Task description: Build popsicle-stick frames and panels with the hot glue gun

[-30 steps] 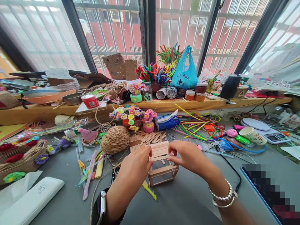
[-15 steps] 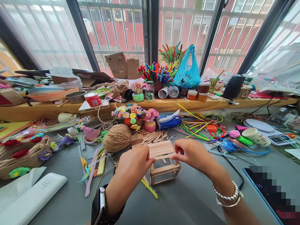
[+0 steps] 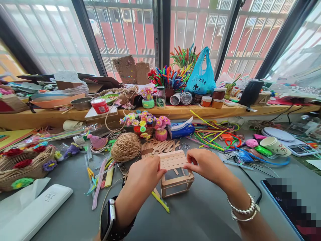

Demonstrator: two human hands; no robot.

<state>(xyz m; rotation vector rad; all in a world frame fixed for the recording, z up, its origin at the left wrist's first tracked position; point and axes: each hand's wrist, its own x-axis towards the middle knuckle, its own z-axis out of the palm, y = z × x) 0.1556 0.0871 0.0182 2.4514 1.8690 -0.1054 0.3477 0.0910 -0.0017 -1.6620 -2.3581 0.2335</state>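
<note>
A small box frame [image 3: 177,182] built of wooden craft sticks stands on the grey table, its front part open. Flat craft sticks [image 3: 173,156] lie side by side across the back of its top. My left hand [image 3: 146,172] has its thumb and fingers closed at the left end of the front craft stick [image 3: 173,166]. At that stick's other end, my right hand [image 3: 202,164] is closed in a pinch. This stick lies against the row behind it. My fingers hide both of its ends.
Loose craft sticks [image 3: 167,146], small scissors [image 3: 185,145] and a twine ball [image 3: 126,147] lie behind the frame. A yellow pipe cleaner [image 3: 162,203] is in front. A power bank [image 3: 42,214] sits left, a phone [image 3: 288,207] right. Pipe cleaners [image 3: 213,134] and a tissue pack [image 3: 181,130] lie farther back.
The front craft stick has moved back slightly, and the narrow gap between it and the row has closed. Both hands keep nearly the same place.
</note>
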